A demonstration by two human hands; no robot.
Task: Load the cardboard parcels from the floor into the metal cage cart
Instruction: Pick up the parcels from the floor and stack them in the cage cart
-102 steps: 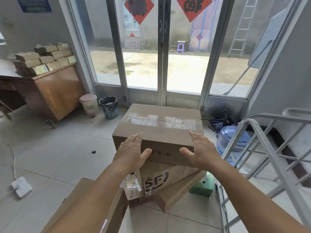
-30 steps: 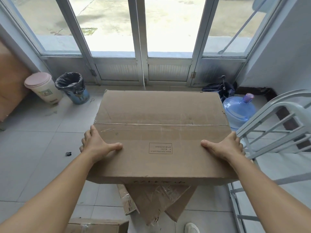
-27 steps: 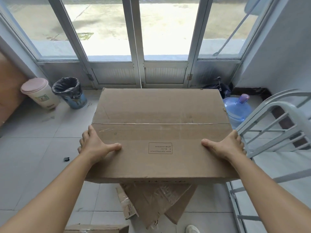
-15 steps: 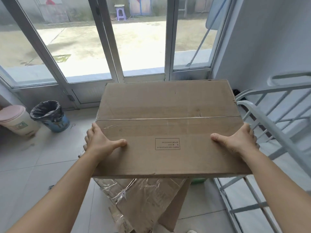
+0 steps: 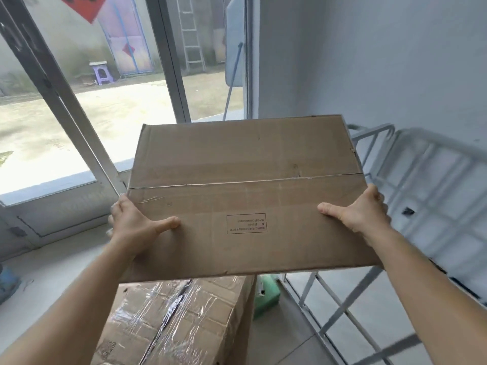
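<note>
I hold a large brown cardboard parcel (image 5: 245,180) up in front of me, its top face towards the camera with a small printed box on it. My left hand (image 5: 137,225) grips its left edge, thumb on top and fingers hidden underneath. My right hand (image 5: 361,214) grips the right edge the same way. The white metal cage cart (image 5: 427,196) stands to the right, its barred side just behind and below the parcel's right end. A tape-wrapped parcel (image 5: 181,322) lies on the floor beneath the one I hold.
Glass doors with grey frames (image 5: 79,133) fill the left and centre. A plain grey wall (image 5: 369,61) rises behind the cart. A green object (image 5: 266,293) lies on the tiles between the floor parcel and the cart's frame.
The parcel has gone from the stack up to chest height and swung right towards the cage cart. Both hands moved from its near face to its side edges. My view turned right and upward.
</note>
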